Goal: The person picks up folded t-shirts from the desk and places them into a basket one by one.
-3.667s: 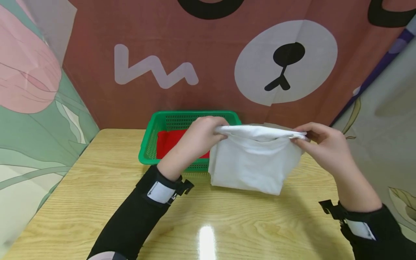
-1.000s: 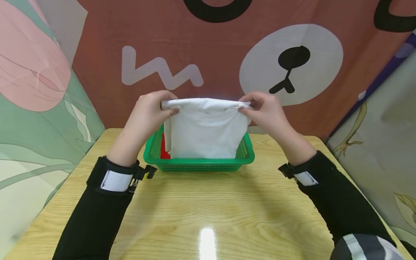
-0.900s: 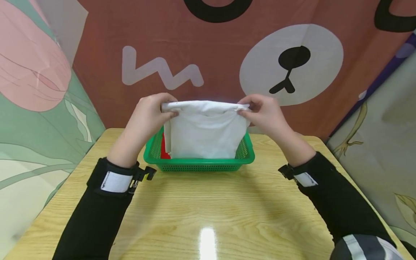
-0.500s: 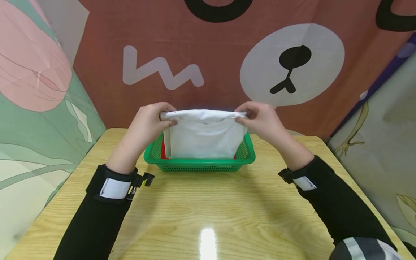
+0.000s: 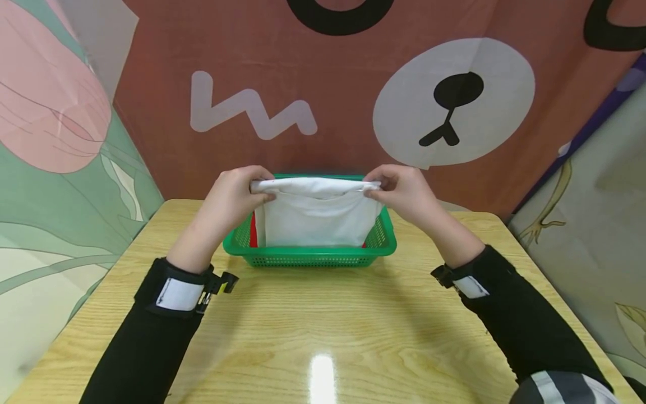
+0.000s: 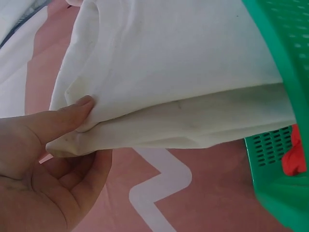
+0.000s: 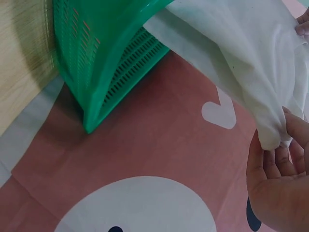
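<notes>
A folded white cloth (image 5: 318, 216) hangs into the green plastic basket (image 5: 313, 251), its lower part hidden behind the basket's front rim. My left hand (image 5: 234, 188) pinches the cloth's upper left corner between thumb and fingers. At the upper right corner, my right hand (image 5: 404, 188) pinches it the same way. Several layers of the fold show along its side in the left wrist view, with the thumb on top. Red fabric (image 5: 254, 231) lies in the basket, mostly covered by the white cloth. The right wrist view shows the cloth (image 7: 241, 53) bunched at my right fingertips.
The basket stands on a light wooden table (image 5: 282, 325), near its back edge. Behind it hangs a brown curtain (image 5: 333, 146) with a bear face. Patterned fabric (image 5: 55, 235) closes off the left side, and more hangs at the right.
Both hands have carried the white cloth left from beside the basket to over it, then lowered it inside. The basket's back rim has come into view above the cloth.
</notes>
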Tool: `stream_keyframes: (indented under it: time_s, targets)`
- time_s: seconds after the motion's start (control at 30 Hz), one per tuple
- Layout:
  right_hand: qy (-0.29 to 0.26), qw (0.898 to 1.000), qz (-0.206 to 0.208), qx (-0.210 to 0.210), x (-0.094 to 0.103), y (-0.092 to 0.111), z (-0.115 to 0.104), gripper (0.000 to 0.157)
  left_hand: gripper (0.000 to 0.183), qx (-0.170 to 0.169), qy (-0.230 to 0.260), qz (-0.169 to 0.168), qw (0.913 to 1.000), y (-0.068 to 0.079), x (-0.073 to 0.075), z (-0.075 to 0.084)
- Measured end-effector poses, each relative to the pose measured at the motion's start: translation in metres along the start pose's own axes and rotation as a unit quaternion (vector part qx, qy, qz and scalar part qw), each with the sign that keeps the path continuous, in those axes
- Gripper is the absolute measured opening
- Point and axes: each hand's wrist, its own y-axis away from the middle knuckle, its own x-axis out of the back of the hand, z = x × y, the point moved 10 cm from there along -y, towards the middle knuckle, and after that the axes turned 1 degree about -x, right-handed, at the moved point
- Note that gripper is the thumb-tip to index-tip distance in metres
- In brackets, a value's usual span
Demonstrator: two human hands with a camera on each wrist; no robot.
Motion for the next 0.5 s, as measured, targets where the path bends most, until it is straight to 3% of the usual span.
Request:
stream_keyframes:
  time_s: [0.5]
  targets:
    - [0.024, 1.000, -0.005, 0.011, -0.004, -0.008, 0.006, 0.018, 0.027, 0.001, 0.003, -0.011, 0.9999, -0.010, -0.009, -0.006]
